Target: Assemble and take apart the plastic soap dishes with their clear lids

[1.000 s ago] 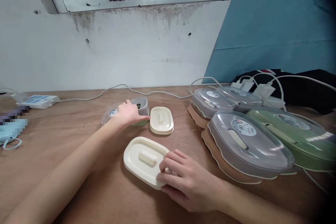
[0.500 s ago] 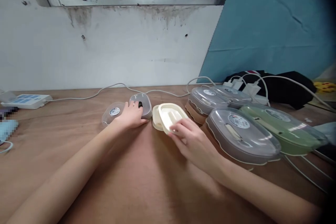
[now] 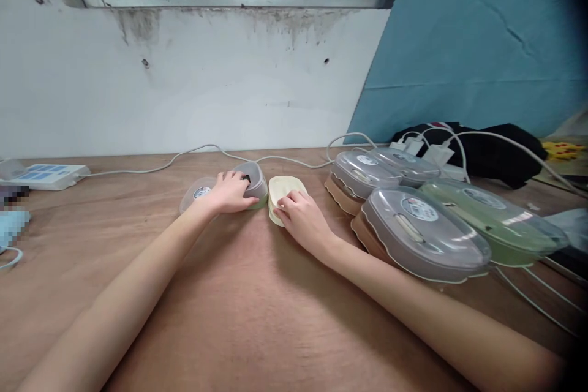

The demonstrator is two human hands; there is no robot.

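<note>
Observed from my station: my left hand (image 3: 228, 193) is cupped over the near side of a small grey-lidded container (image 3: 254, 179), fingers curled against its lid, and grips it. The container stands upright on the wooden table (image 3: 257, 312), toward the far edge below the window wall. A clear lid (image 3: 196, 192) lies flat just to the left of it, partly under my left wrist.

My right hand (image 3: 301, 218) lies palm down on a cream lid (image 3: 281, 188), which sits just to the right of the small container, close to touching it. The fingers rest flat on top; the thumb is hidden, so I cannot tell whether the hand clasps the lid.

To the right, apart from both hands, are large grey-lidded containers (image 3: 420, 226) and a green container (image 3: 498, 226), with white chargers (image 3: 434, 152) behind them. A power strip (image 3: 43, 175) lies at far left.
</note>
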